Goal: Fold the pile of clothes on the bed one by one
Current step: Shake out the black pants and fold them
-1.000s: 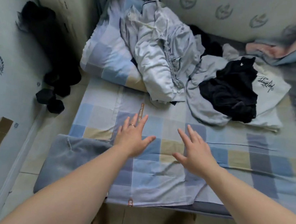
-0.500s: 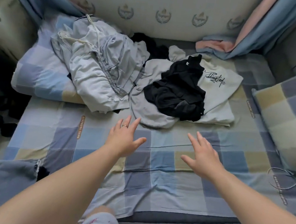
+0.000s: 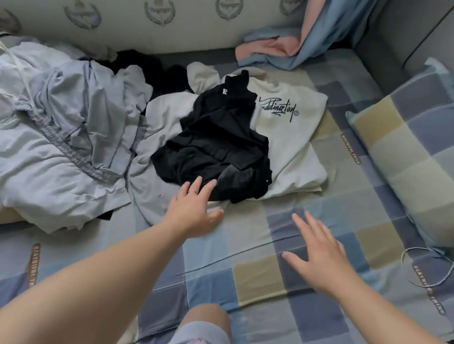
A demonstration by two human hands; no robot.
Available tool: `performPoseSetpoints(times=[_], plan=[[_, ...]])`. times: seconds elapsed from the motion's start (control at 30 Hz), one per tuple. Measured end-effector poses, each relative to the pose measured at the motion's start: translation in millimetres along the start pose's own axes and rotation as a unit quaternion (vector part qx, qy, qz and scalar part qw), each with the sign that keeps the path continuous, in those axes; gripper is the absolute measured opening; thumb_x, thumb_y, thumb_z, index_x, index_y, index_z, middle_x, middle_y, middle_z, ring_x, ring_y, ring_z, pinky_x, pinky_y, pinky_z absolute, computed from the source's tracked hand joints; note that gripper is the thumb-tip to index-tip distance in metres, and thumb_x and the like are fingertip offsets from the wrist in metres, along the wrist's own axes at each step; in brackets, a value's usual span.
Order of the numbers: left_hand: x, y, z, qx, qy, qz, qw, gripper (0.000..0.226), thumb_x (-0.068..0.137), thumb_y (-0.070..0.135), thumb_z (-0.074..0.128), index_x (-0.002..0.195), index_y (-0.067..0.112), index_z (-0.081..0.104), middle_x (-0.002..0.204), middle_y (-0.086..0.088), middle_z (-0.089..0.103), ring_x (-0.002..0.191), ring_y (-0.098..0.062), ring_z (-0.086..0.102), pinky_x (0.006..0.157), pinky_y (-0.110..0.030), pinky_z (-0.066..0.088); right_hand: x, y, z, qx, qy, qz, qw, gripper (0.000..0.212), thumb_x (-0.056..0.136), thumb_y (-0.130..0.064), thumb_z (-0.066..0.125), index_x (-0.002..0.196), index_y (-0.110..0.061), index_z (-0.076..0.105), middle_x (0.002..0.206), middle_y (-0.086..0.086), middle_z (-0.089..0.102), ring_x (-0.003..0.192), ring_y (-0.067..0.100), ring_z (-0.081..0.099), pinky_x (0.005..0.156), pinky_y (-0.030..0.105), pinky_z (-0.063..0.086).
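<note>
Left hand (image 3: 192, 210) is now further forward, fingertips at the near edge of the black garment (image 3: 218, 141) instead of over the checked sheet (image 3: 264, 277). Right hand (image 3: 319, 253) is also further forward. Bare knee (image 3: 206, 322) now at the bed edge.

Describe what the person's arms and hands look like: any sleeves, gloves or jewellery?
The left hand wears a thin ring on one finger; the right hand shows no jewellery. No glove, watch or sleeve is in view on either side.
</note>
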State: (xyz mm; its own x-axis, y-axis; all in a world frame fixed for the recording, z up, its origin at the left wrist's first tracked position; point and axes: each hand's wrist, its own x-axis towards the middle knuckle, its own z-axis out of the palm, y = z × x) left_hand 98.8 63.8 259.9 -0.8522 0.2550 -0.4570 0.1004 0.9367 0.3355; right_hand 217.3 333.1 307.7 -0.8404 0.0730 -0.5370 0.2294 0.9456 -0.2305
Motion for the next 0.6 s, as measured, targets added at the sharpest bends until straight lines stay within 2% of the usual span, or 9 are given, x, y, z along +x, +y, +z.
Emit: performPoseSetpoints(times=[0.2,0.27,0.37,0.43,0.5,0.6], plan=[[232.8,-68.5,61.2,0.096,0.033,0.034,0.994,0.087,0.091,0.069,0.051,0.159,0.041,0.003,0.169,-0.002,-0.005,0.154,-0.035,-0.005,0.123,-0.057,0.012,236.9,-15.8,69.8,0.020,-0.008,-0.026,0.999,0.084,0.094,-0.058,0.054,0.156,-0.049,-0.002,0.167,-0.018,-0.012,0.154,0.016,-0.010,0.122,0.048,0.010],[297.3,-85.8,82.6,0.106,0.074,0.055,0.990,0.093,0.086,0.076,0.051,0.158,0.044,0.001,0.169,0.000,-0.007,0.154,-0.036,-0.009,0.121,-0.062,0.008,319.3,-31.1,91.7,0.016,0.007,-0.037,0.999,0.088,0.091,-0.060,0.057,0.155,-0.053,-0.003,0.166,-0.017,-0.018,0.153,0.020,-0.017,0.122,0.055,0.008],[360.2,-110.8,127.3,0.119,0.092,0.054,0.987,0.098,0.080,0.083,0.048,0.156,0.048,-0.003,0.169,0.002,-0.008,0.154,-0.035,-0.010,0.120,-0.063,0.003,420.3,-47.8,120.0,0.018,0.024,-0.039,0.999,0.099,0.081,-0.072,0.061,0.153,-0.056,-0.005,0.164,-0.015,-0.024,0.152,0.025,-0.023,0.116,0.069,0.004],[383.3,-126.2,156.6,0.124,0.117,0.043,0.984,0.097,0.080,0.081,0.050,0.156,0.050,-0.001,0.169,0.004,-0.005,0.154,-0.033,-0.008,0.121,-0.061,0.002,468.6,-46.8,142.7,0.023,0.031,-0.033,0.999,0.101,0.074,-0.081,0.057,0.153,-0.056,0.000,0.166,-0.010,-0.015,0.154,0.026,-0.014,0.113,0.075,0.005],[397.4,-134.0,173.8,0.109,0.149,0.043,0.982,0.093,0.079,0.081,0.049,0.155,0.051,0.004,0.168,0.004,0.001,0.154,-0.033,-0.005,0.120,-0.059,0.000,495.0,-40.4,165.5,0.003,0.077,-0.040,0.996,0.091,0.075,-0.086,0.047,0.153,-0.052,0.014,0.167,-0.003,0.000,0.154,0.029,-0.002,0.113,0.076,0.005],[404.6,-135.2,181.0,0.105,0.191,0.058,0.974,0.089,0.078,0.080,0.045,0.155,0.049,0.012,0.165,0.003,0.012,0.153,-0.034,0.003,0.119,-0.059,0.003,508.7,-33.9,183.4,-0.022,0.168,-0.060,0.984,0.067,0.088,-0.074,0.036,0.145,-0.041,0.036,0.162,0.006,0.022,0.150,0.035,0.015,0.111,0.078,0.007]])
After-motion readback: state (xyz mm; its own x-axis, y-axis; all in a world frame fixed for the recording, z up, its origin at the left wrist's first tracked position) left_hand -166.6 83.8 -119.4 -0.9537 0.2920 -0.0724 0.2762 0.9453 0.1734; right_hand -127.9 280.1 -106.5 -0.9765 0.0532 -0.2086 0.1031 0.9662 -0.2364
